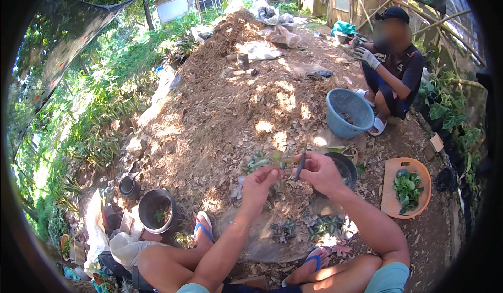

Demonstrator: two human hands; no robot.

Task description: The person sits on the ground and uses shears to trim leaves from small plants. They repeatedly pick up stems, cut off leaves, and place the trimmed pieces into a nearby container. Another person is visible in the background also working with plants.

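Note:
My left hand (257,188) is closed in a pinch on a small leafy plant cutting (276,158), whose green leaves stand above the fingertips. Just to its right, my right hand (322,173) grips a slim dark-handled cutting tool (301,162) with its thin tip upward; whether it is scissors or a knife I cannot make out. Both hands are close together in front of me. On the ground below lie variegated leafy cuttings (325,227) and a darker clump (283,231). Partly behind my right forearm stands a black pot (343,168).
An orange basket (390,188) with green leaves stands at right. Beyond it, a co-worker (398,57) in gloves crouches by a blue tub (350,114). Black pots (157,209) stand at left. A heap of dry brown matter (225,41) rises at the back.

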